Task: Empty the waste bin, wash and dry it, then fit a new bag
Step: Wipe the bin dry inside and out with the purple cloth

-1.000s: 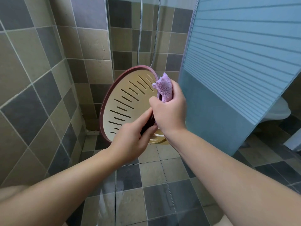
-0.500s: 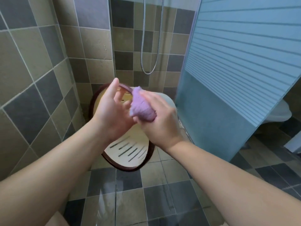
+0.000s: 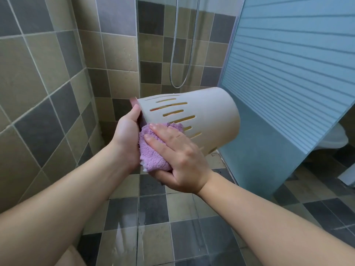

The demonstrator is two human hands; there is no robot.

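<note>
A cream plastic waste bin [image 3: 211, 116] with slots in its wall and a dark red rim lies on its side in the air, its base pointing right and away from me. My left hand [image 3: 127, 135] grips the rim at the bin's left end. My right hand [image 3: 178, 160] presses a purple fluffy cloth [image 3: 153, 152] against the lower outside wall of the bin, near the rim. The bin's inside is hidden from me.
Tiled walls close in on the left and ahead. A frosted blue glass partition [image 3: 288, 83] stands right beside the bin. A shower hose [image 3: 184, 54] hangs behind glass. The tiled floor [image 3: 153, 227] below looks wet. A white toilet [image 3: 334, 139] shows at the far right.
The bin has been turned from showing its open mouth to lying sideways with its outer wall toward me. The cloth has moved from the rim and inside to the outside wall.
</note>
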